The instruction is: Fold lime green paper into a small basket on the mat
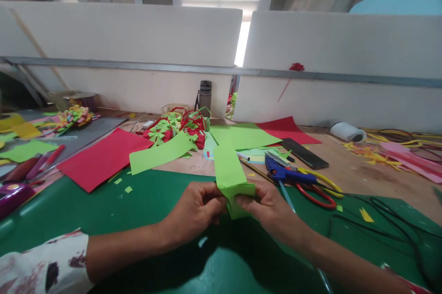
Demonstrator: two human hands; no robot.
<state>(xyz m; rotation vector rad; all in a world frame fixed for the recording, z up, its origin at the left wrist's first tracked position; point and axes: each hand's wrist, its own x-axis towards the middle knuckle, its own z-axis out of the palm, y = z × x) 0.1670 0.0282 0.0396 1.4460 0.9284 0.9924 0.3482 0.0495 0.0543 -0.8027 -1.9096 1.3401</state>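
A strip of light green paper (pixel 229 165) is held up above the green mat, with its lower end folded over. My left hand (pixel 198 211) pinches the left side of the fold between thumb and fingers. On the other side, my right hand (pixel 271 204) grips the folded end, thumb in front. Just beyond lie a larger green sheet (pixel 245 133) and another cut green strip (pixel 160 153). To the right of my right hand are a blue glue gun (pixel 286 174) and red-handled scissors (pixel 316 196).
A red sheet (pixel 103 158) lies to the left, near a pile of red and green paper crafts (pixel 172 128). A dark bottle (pixel 205 96) stands by the white partition. Farther right are a black phone (pixel 304 153) and a black cord (pixel 390 213). Green scraps dot the mat (pixel 145 197).
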